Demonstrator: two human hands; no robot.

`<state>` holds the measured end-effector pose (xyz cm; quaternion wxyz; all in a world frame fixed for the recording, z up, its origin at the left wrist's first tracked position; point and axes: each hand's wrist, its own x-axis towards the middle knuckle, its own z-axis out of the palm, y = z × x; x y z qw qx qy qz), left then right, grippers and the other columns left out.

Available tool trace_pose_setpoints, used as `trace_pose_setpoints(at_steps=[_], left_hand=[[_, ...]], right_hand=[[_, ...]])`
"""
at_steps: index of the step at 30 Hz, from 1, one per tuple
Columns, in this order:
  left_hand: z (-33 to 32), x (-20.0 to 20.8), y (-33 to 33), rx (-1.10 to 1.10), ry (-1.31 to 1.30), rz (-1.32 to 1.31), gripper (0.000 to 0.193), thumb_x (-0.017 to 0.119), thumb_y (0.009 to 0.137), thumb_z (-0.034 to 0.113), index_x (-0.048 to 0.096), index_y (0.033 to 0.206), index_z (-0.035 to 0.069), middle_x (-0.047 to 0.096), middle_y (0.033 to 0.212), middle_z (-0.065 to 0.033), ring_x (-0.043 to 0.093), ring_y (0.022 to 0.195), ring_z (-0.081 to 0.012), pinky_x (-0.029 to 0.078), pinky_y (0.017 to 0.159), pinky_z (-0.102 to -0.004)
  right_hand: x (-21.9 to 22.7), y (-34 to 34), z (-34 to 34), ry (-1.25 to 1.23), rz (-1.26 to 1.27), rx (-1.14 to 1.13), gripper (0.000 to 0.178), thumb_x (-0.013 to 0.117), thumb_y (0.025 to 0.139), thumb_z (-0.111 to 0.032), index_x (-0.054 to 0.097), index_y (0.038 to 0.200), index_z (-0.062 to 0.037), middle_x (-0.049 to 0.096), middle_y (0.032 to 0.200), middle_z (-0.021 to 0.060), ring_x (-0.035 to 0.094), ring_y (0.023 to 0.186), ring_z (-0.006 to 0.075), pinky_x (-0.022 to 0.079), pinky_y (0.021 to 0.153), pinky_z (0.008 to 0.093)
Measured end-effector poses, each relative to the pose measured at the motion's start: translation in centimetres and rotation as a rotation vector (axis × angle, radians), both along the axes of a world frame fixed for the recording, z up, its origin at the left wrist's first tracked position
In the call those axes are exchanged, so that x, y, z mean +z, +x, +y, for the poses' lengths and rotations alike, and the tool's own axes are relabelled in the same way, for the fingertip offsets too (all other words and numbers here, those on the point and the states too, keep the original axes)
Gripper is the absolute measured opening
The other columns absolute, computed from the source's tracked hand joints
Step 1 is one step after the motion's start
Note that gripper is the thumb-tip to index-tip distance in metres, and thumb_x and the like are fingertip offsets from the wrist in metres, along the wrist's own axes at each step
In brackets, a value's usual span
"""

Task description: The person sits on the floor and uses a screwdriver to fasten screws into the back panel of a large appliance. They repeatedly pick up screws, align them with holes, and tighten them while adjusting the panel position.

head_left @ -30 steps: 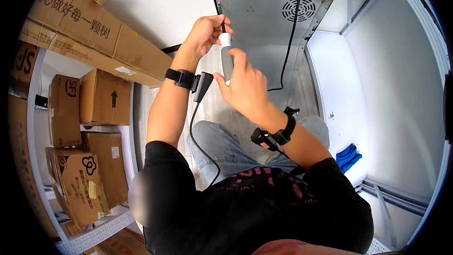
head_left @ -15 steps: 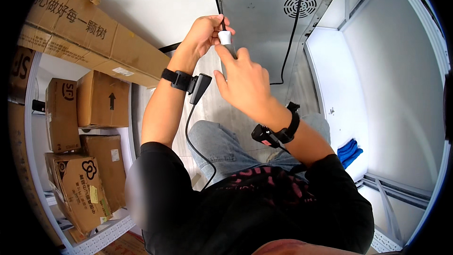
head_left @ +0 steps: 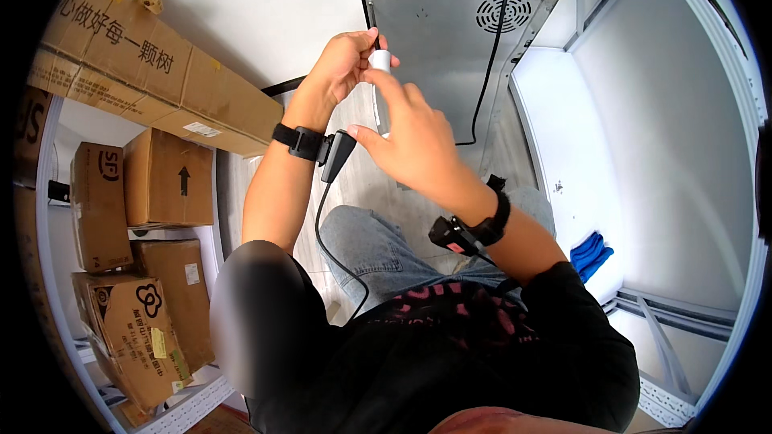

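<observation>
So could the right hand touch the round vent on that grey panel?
Probably yes, with a stretch: nothing big seems to stand between the right hand and the round vent, just a black cable running across it. That hand is at the screwdriver.

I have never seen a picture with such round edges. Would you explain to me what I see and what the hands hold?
There is no robot here. A wide fisheye camera on a person's head looks down, so straight edges bend. Both wrists wear small black devices. The left hand holds the dark shaft of a screwdriver-like tool. The right hand is at its grey handle, thumb spread; how firmly it grips is unclear. The shaft points toward the left edge of a grey metal panel. Cardboard boxes stand at left; a blue cloth-like item lies on a white surface at right.
</observation>
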<state>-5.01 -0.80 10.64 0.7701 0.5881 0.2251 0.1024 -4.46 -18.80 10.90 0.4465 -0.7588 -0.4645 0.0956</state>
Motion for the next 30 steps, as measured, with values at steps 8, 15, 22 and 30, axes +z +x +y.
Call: trace_pose_setpoints(at_steps=[8, 15, 22, 30], left_hand=[[0.6, 0.3, -0.6, -0.325, -0.212, -0.172, 0.032, 0.039, 0.098, 0.02, 0.056, 0.106, -0.006, 0.064, 0.096, -0.0166, 0.066, 0.08, -0.0235, 0.056, 0.072, -0.0339], [0.0, -0.4, -0.9, -0.022, -0.05, 0.021, 0.025, 0.041, 0.096, 0.019, 0.056, 0.085, 0.002, 0.064, 0.083, -0.0153, 0.063, 0.075, -0.0206, 0.052, 0.065, -0.0319], [1.0, 0.1, -1.1, -0.291, -0.126, -0.092, 0.038, 0.039, 0.1, 0.028, 0.057, 0.106, -0.005, 0.064, 0.085, -0.0121, 0.064, 0.075, -0.0176, 0.055, 0.069, -0.0299], [0.9, -1.5, -0.6, -0.02, -0.198, -0.079, 0.027, 0.043, 0.098, 0.019, 0.059, 0.098, -0.003, 0.066, 0.085, -0.0163, 0.06, 0.056, -0.0141, 0.05, 0.047, -0.024]], right_hand=[[-0.6, 0.6, 0.4, 0.785, 1.566, 0.372, 0.038, 0.053, 0.085, -0.007, 0.04, 0.119, -0.0186, 0.051, 0.079, 0.0039, 0.042, 0.046, 0.0066, 0.03, 0.038, 0.0211], [-0.6, -0.8, 0.6, 0.001, -0.118, -0.064, 0.037, 0.061, 0.082, -0.019, 0.049, 0.117, -0.0164, 0.05, 0.083, 0.0045, 0.053, 0.057, 0.0173, 0.046, 0.054, 0.0339], [-1.8, 1.2, 1.3, 0.75, 1.521, 0.523, 0.027, 0.052, 0.083, -0.009, 0.05, 0.108, -0.0185, 0.048, 0.09, 0.0081, 0.046, 0.049, 0.0135, 0.036, 0.041, 0.0261], [-0.9, 0.7, 1.0, 0.334, 0.628, 0.15, 0.041, 0.057, 0.083, -0.013, 0.046, 0.122, -0.0177, 0.049, 0.085, 0.0063, 0.051, 0.055, 0.0176, 0.043, 0.049, 0.0316]])
